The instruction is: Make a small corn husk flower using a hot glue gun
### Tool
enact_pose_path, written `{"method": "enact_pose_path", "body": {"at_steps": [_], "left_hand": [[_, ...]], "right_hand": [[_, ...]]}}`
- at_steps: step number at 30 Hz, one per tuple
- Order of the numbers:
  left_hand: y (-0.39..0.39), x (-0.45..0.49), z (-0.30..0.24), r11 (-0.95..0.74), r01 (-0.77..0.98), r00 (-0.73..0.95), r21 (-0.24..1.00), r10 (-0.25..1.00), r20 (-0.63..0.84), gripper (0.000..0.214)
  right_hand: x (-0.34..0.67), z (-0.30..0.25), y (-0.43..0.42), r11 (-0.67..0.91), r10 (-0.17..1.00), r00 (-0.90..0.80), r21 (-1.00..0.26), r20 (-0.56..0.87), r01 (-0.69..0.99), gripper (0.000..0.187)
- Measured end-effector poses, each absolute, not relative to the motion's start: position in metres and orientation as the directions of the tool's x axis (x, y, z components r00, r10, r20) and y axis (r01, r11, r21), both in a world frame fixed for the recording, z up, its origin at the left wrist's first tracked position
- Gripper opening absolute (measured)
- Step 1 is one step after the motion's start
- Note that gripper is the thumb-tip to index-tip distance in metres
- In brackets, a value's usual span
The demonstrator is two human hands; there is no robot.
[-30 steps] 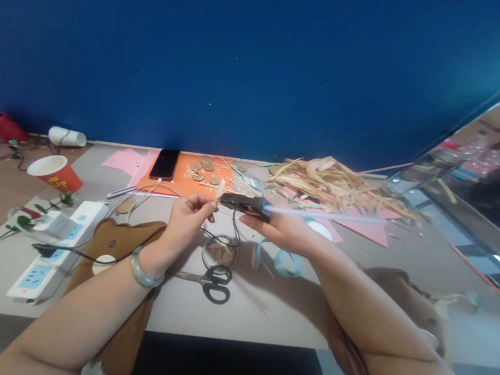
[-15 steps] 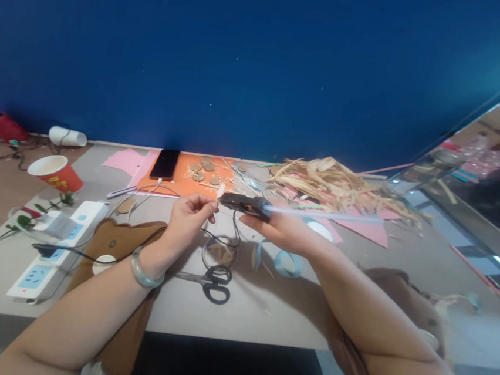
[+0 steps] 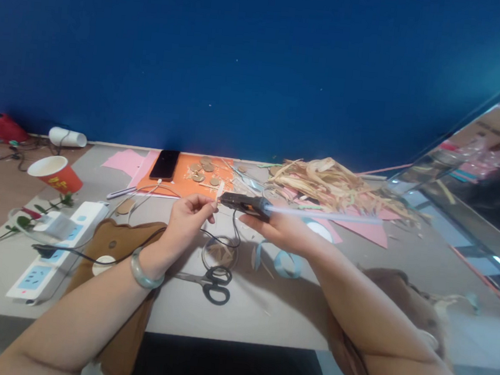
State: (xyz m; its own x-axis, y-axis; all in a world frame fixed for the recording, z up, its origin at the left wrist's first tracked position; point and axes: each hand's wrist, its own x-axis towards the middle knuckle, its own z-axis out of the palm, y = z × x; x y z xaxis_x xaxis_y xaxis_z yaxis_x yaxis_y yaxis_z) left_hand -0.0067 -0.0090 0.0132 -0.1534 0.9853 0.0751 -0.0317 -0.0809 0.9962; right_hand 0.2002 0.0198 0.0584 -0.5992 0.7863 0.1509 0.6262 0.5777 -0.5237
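Note:
My right hand (image 3: 288, 229) is closed around a black hot glue gun (image 3: 246, 203), and a long clear glue stick (image 3: 327, 216) sticks out of its back to the right. The gun's nozzle points left, right at the fingertips of my left hand (image 3: 192, 214). Those fingers pinch a small pale piece (image 3: 220, 193) that stands upright against the nozzle; its kind is too small to make out. The gun's black cord hangs below it and runs left under my left wrist. Below the hands lie black-handled scissors (image 3: 217, 284) and a clear roll of tape (image 3: 219, 252).
Dried husk strips (image 3: 325, 183) are heaped at the back right. An orange sheet (image 3: 185, 172) carries a phone (image 3: 164, 164) and several small round discs. On the left stand a white power strip (image 3: 60, 252) and a red paper cup (image 3: 59, 175). A brown bag (image 3: 130, 241) lies under my left forearm.

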Motion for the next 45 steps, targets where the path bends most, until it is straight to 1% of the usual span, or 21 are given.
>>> {"method": "enact_pose_path", "body": {"at_steps": [4,8,13,20,24,26,30,35,41,45], "left_hand": [[-0.0087,-0.0066,0.0139,-0.087,-0.027,-0.161,0.996,0.984,0.081,0.016],[-0.0080,-0.0064,0.0134,-0.083,-0.022,-0.176,0.996,0.981,0.077,0.015],[-0.0089,-0.0066,0.0140,-0.076,-0.030,-0.166,0.997,0.984,0.070,0.016],[-0.0089,-0.0067,0.0151,-0.095,-0.023,-0.169,0.995,0.982,0.090,0.016],[-0.0085,-0.0068,0.0147,-0.097,-0.015,-0.168,0.995,0.981,0.093,0.016],[-0.0087,-0.0068,0.0144,-0.093,-0.019,-0.162,0.995,0.983,0.089,0.017],[-0.0091,-0.0069,0.0148,-0.098,-0.018,-0.167,0.995,0.982,0.093,0.016],[-0.0085,-0.0071,0.0149,-0.099,-0.015,-0.168,0.995,0.981,0.095,0.016],[-0.0085,-0.0065,0.0153,-0.104,-0.007,-0.169,0.995,0.980,0.101,0.016],[-0.0092,-0.0063,0.0167,-0.085,-0.018,-0.180,0.996,0.980,0.081,0.014]], "right_hand": [[0.2004,0.0589,0.0202,0.571,0.782,-0.610,-0.540,0.129,0.618,0.037],[0.1996,0.0599,0.0192,0.589,0.767,-0.627,-0.538,0.136,0.603,0.036],[0.1984,0.0592,0.0185,0.567,0.792,-0.594,-0.532,0.142,0.629,0.036],[0.1987,0.0584,0.0190,0.565,0.780,-0.617,-0.545,0.108,0.620,0.036],[0.1984,0.0594,0.0183,0.575,0.777,-0.616,-0.538,0.126,0.616,0.034],[0.1982,0.0589,0.0187,0.570,0.787,-0.602,-0.533,0.134,0.626,0.035],[0.1987,0.0565,0.0204,0.559,0.786,-0.610,-0.543,0.105,0.627,0.038],[0.1984,0.0567,0.0207,0.595,0.756,-0.635,-0.570,0.158,0.567,0.036],[0.1977,0.0575,0.0208,0.609,0.741,-0.649,-0.579,0.173,0.542,0.035],[0.1985,0.0564,0.0204,0.574,0.774,-0.618,-0.569,0.141,0.589,0.037]]}}
